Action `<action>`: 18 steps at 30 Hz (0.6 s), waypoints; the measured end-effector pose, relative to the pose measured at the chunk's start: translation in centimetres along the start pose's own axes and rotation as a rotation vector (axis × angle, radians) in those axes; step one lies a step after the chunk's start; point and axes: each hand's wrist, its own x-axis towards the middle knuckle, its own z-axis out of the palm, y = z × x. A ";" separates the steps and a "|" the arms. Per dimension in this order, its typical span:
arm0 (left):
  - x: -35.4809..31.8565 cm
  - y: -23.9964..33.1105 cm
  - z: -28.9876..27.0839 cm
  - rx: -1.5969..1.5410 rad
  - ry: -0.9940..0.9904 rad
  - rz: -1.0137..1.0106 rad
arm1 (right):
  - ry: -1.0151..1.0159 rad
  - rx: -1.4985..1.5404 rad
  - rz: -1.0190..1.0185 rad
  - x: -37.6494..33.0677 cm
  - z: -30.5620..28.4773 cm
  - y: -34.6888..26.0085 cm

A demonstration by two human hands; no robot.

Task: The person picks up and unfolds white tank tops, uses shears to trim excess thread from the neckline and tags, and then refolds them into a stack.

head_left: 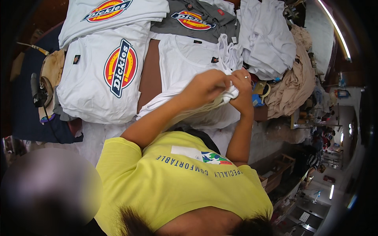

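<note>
A white T-shirt (185, 51) lies in front of me, its neckline spread out and its near part gathered up toward my hands. My right hand (241, 92), with a ring on one finger, is closed on a bunched piece of this white cloth (231, 94). Close beside it, my left hand (208, 88) is curled over the same bunch, slightly blurred. Its fingertips are turned inward, and what they pinch, if anything, does not show. Loose white folds hang below both wrists.
Folded white T-shirts with a printed badge (96, 78) lie left on the brown tabletop (149, 76). A grey T-shirt (220, 31) and a white garment pile (265, 39) lie beyond. Beige cloth (291, 94) heaps at right, near a tape roll (263, 93). An iron (38, 92) stands far left.
</note>
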 end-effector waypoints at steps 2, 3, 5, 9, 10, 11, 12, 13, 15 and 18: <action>0.8 -4.7 -2.2 -0.119 0.144 -0.328 | 0.134 -0.034 0.013 -0.5 0.3 0.2; 0.9 -8.5 -4.1 0.240 0.282 -0.374 | 0.161 -0.041 0.001 -0.5 0.3 -0.3; -0.8 -16.9 -7.6 0.999 0.489 -0.604 | 0.217 -0.036 -0.023 -0.3 0.8 -0.8; -3.4 -21.1 -8.4 1.411 0.371 -0.694 | 0.325 -0.036 0.011 -0.9 0.8 -1.0; -3.6 -21.4 -8.5 1.300 0.332 -0.668 | 0.350 -0.029 0.019 -0.9 0.7 -1.0; -3.2 -21.9 -8.9 1.021 0.319 -0.637 | 0.375 -0.021 0.024 -0.9 0.6 -1.0; -3.3 -22.2 -9.1 0.745 0.299 -0.604 | 0.381 -0.011 0.019 -0.9 0.4 -1.0; -2.9 -20.9 -8.9 0.632 0.355 -0.640 | 0.388 -0.005 0.023 -0.9 -0.1 -0.9; -1.7 -17.7 -9.5 0.404 0.465 -0.707 | 0.404 0.005 0.025 -0.4 -1.1 -1.0; 0.2 -14.9 -13.3 0.443 0.481 -0.584 | 0.393 0.021 -0.075 1.5 -2.0 -0.4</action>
